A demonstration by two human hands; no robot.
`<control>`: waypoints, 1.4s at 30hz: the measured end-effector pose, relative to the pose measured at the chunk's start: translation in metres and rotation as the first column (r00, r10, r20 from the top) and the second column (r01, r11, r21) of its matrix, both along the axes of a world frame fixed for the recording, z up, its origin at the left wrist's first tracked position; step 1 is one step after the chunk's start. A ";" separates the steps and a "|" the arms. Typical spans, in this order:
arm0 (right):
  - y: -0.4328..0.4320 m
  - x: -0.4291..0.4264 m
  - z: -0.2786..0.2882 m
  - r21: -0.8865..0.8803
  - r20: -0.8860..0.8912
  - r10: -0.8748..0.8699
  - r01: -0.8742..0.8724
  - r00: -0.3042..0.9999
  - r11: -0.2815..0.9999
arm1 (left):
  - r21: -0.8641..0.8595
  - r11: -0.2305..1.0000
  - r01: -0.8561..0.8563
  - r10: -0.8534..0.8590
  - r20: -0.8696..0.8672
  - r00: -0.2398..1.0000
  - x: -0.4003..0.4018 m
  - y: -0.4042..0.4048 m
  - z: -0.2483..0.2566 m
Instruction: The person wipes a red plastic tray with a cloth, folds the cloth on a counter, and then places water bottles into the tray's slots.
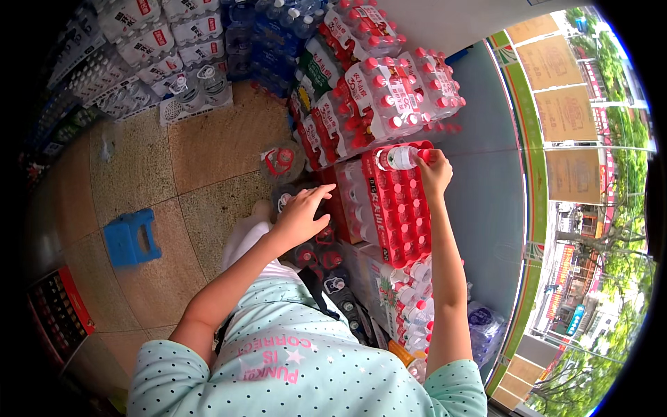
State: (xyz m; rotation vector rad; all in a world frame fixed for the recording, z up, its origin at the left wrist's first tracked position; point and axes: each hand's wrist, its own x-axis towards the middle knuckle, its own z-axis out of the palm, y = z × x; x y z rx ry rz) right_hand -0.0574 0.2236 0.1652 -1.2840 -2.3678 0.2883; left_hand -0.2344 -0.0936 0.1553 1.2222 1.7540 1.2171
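Observation:
My right hand point(435, 169) grips a clear plastic water bottle point(398, 158) by its red cap. The bottle lies tilted sideways over the upper end of a red bottle tray point(384, 219), whose rows of round cups have pale tips showing in them. Clear bottles point(356, 198) stand along the tray's left side. My left hand point(305, 216) hovers to the left of the tray with its fingers apart and nothing in it. Below that hand are large dark bottles with red or pale caps point(306, 256), partly hidden by the hand and arm.
Shrink-wrapped packs of red-capped bottles point(365, 99) are piled beyond the tray. More water packs point(148, 44) stand at the upper left. A large bottle with a red handle point(281, 160) stands on the tiled floor, with a blue plastic stool point(131, 237) farther left. A window ledge point(484, 156) runs along the right.

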 end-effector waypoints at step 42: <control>-0.002 -0.027 -0.039 -0.031 0.318 -0.079 0.094 0.945 0.995 | -0.111 0.990 0.086 -0.086 0.009 0.996 0.008 0.021 0.000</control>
